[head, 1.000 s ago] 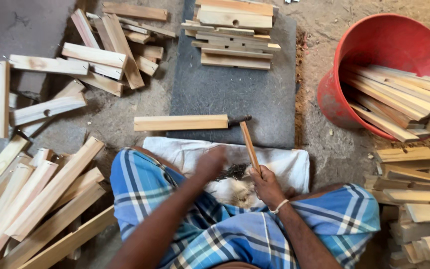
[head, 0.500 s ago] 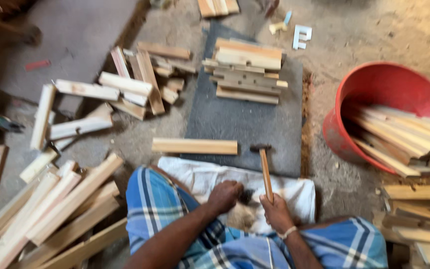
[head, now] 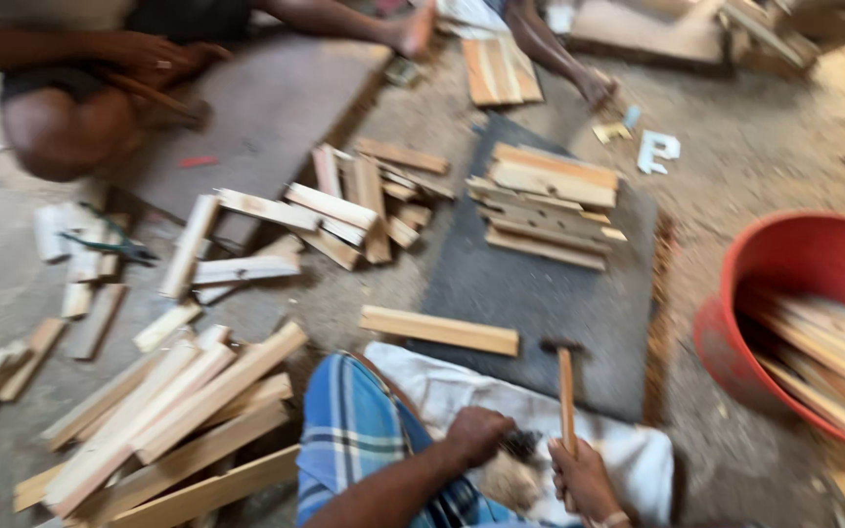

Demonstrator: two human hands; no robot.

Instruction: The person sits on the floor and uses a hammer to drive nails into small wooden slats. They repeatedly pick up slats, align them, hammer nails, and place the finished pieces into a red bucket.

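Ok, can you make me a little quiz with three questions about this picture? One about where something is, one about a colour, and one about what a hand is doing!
1. Where does the single wooden strip nearest the person lie?
A. inside the bucket
B. on the near edge of the dark mat
C. on the person's lap

2. What colour is the bucket holding wooden slats?
A. red
B. green
C. white

3. What is the right hand doing?
A. lying flat and open on the floor
B. gripping the hammer by its handle
C. holding a slat

Answers:
1 B, it rests across the mat's near edge.
2 A, its rim and wall are red.
3 B, the fingers wrap the wooden handle, head up.
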